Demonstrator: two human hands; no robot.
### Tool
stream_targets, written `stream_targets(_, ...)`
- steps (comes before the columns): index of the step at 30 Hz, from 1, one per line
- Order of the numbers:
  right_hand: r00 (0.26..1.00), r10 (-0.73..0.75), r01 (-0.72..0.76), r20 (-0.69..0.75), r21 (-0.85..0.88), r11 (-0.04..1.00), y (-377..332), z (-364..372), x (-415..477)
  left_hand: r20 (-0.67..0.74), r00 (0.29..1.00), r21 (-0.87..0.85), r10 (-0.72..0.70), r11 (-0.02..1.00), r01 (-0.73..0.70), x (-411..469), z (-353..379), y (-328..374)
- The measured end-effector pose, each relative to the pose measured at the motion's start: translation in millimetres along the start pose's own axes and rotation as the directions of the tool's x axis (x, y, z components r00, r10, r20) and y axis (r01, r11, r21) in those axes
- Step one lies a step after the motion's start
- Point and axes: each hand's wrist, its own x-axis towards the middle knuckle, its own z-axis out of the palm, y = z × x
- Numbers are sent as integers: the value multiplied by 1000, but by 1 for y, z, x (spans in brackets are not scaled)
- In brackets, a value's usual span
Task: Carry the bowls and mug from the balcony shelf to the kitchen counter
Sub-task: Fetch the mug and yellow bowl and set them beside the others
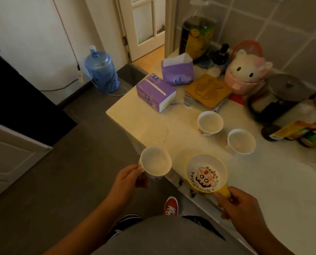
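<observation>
Glossy ceramic mug (156, 163), smooth plastic bowl (206, 173), matt stone-like counter (149, 126), slatted wooden trivet (207, 90).

Three white bowls (210, 122), one yellow mug (206, 173), two tissue packs (155, 92).

- Left hand (129, 178) out in front, forearm coming up from lower left, bare.
- Fingers curled, thumb on top, closed on white mug (155, 163) at its near side; mug upright, held off the counter edge.
- Right hand (240, 203) out on the right, forearm entering from lower right corner, bare.
- Fingers and thumb pinched shut on yellow handle of cartoon bowl (206, 173); knuckles up, wrist roughly straight.
- Hands well apart, roughly level.
</observation>
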Motion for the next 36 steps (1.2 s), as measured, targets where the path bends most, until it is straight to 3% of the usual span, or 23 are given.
stream_targets(9, 966, 171, -147, -195, 133, 980, -23, 19, 17, 253, 965, 175, -67, 984, 22, 91, 6, 41)
stream_targets(20, 813, 395, -289, -427, 293, 911, -39, 61, 4, 603, 783, 275, -153, 961, -24, 168, 21, 66)
stream_targets(29, 790, 375, -269, -485, 276, 923, -31, 54, -17, 652, 730, 342, -207, 939, -39, 165, 52, 61)
stream_targets(36, 815, 346, -247, -465, 261, 933, -19, 41, -21, 636, 740, 556, -217, 794, -245, 161, 60, 53)
